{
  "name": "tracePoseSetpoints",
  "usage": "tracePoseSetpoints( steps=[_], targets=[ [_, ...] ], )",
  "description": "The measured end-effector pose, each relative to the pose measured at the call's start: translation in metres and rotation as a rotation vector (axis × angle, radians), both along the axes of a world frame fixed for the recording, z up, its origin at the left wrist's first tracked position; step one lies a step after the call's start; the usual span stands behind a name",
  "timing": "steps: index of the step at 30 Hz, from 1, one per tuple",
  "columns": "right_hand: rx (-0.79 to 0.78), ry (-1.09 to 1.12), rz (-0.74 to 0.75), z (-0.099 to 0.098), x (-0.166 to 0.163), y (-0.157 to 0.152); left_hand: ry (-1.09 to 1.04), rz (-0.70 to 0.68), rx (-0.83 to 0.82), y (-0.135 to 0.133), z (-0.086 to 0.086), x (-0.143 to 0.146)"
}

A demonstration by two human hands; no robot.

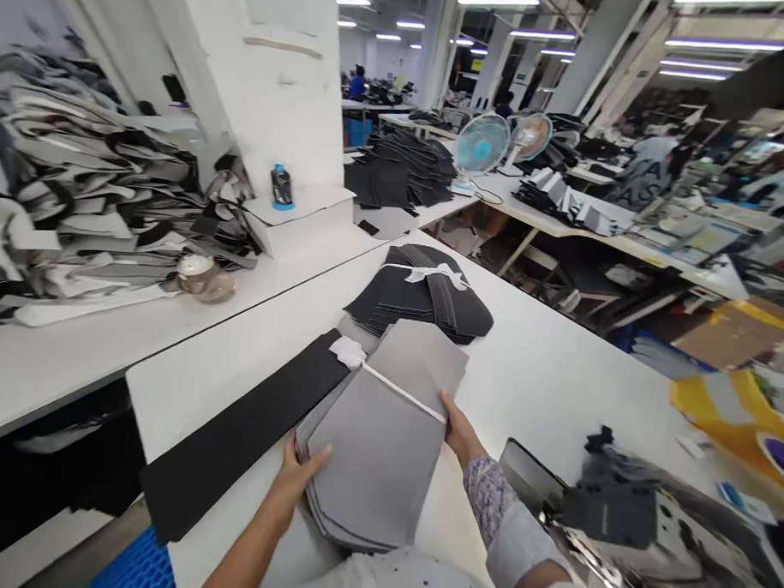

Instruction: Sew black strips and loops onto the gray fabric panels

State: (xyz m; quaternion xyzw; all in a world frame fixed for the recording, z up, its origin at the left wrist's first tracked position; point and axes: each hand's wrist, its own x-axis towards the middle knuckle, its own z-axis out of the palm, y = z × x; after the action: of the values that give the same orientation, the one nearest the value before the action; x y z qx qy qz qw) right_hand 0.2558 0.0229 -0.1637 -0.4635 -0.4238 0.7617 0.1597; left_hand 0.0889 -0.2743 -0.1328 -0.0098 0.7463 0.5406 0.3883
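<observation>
A tied stack of grey fabric pieces lies on the white table, bound by a white strip knotted at its top left. My left hand grips the stack's left edge, fingers curled over the top. My right hand holds the stack's right edge, thumb on top. Just beyond lies a bundle of black pieces, also tied with a white strip. A long black strip lies on the table left of the grey stack.
A sewing machine stands at the lower right. A big heap of grey and black cut pieces covers the left bench, with a cup and a bottle near the pillar. Fans and other workers are farther back.
</observation>
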Motion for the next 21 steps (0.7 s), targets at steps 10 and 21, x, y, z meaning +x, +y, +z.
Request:
tracePoseSetpoints(
  steps=[10, 21],
  targets=[
    [0.331, 0.061, -0.186, 0.094, 0.022, -0.036, -0.066, -0.036, 0.347, -0.013, 0.051, 0.065],
    [0.238, 0.793, -0.052, 0.218, -0.200, -0.107, 0.577, 0.513, 0.023, -0.098, 0.228, -0.163]
  ],
)
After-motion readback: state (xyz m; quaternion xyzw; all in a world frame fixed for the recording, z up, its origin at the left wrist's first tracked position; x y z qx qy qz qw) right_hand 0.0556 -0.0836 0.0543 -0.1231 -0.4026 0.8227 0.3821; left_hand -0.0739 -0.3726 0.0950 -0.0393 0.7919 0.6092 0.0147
